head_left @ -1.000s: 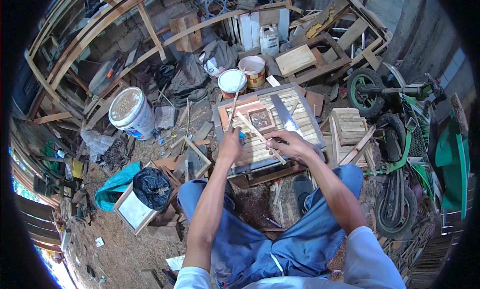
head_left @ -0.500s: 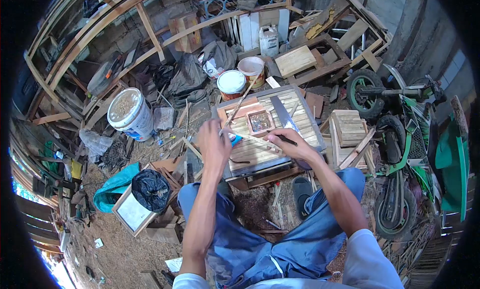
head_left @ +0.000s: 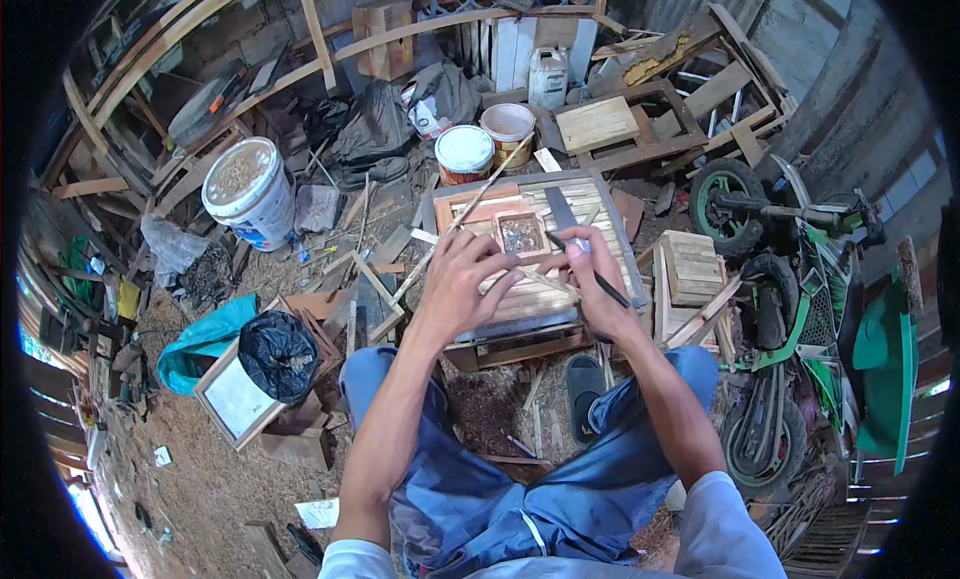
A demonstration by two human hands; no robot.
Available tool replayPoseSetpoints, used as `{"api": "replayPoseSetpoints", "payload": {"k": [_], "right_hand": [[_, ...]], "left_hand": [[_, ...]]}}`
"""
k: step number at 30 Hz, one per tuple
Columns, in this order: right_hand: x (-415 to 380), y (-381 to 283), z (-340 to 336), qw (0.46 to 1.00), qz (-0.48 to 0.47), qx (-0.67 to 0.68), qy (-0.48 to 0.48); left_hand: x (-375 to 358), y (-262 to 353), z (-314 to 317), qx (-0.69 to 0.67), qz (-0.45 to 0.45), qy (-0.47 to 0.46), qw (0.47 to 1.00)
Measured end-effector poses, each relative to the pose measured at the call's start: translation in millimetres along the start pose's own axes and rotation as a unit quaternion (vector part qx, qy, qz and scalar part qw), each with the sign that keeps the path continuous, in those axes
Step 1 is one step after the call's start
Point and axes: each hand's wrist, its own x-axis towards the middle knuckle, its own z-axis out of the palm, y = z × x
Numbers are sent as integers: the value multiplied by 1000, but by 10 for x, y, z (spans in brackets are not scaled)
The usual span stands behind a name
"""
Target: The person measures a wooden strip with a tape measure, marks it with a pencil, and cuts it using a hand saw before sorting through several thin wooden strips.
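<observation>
My left hand (head_left: 465,284) is closed over a thin pale wooden strip (head_left: 552,283), its fingers bent above the slatted work surface. The strip's other end shows beyond the knuckles. My right hand (head_left: 597,281) grips a black pencil (head_left: 611,291), which slants across the fingers, close to the strip's right part. Just beyond both hands sits a small square wooden box (head_left: 521,217) with small bits inside. A handsaw blade (head_left: 560,209) lies to its right on the slatted wooden panel (head_left: 612,241). No tape measure shows; the left hand may cover it.
Two paint buckets (head_left: 465,171) stand behind the panel, with a larger white bucket (head_left: 262,224) at left. A stack of slatted wood pieces (head_left: 692,269) and a small green motorbike (head_left: 800,309) are on the right. A black plastic bag (head_left: 280,355) lies at lower left among wood scraps.
My left hand has come down and right over the strip, and the blue tool near it is no longer visible. My right hand has turned more upright with the pencil. The view has shifted slightly.
</observation>
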Motion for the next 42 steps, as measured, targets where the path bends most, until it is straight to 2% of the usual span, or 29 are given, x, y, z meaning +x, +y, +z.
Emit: {"api": "replayPoseSetpoints", "payload": {"k": [3, 5, 7, 10, 14, 17, 24, 42], "right_hand": [[-4, -51, -34, 999, -41, 22, -9], [-57, -129, -62, 999, -4, 49, 1], [-80, -134, -28, 991, -52, 123, 12], [-151, -208, -21, 994, -52, 84, 36], [-159, -221, 37, 986, -116, 104, 65], [-133, -221, -13, 990, -137, -11, 27], [-126, -123, -49, 982, -175, -62, 16], [-143, -129, 14, 976, -204, -77, 17]], "left_hand": [[-17, -59, -50, -10, -5, 30, 999], [-26, -54, -66, -12, -8, 31, 999], [-28, 3, -114, -4, -15, 25, 1000], [-24, 59, -140, 3, -9, 37, 999], [-31, 44, -84, 19, -7, 44, 999], [-3, 38, -46, 26, -7, 46, 999], [18, 44, -16, 27, -9, 29, 999], [13, 82, -53, 50, -1, -5, 999]]}}
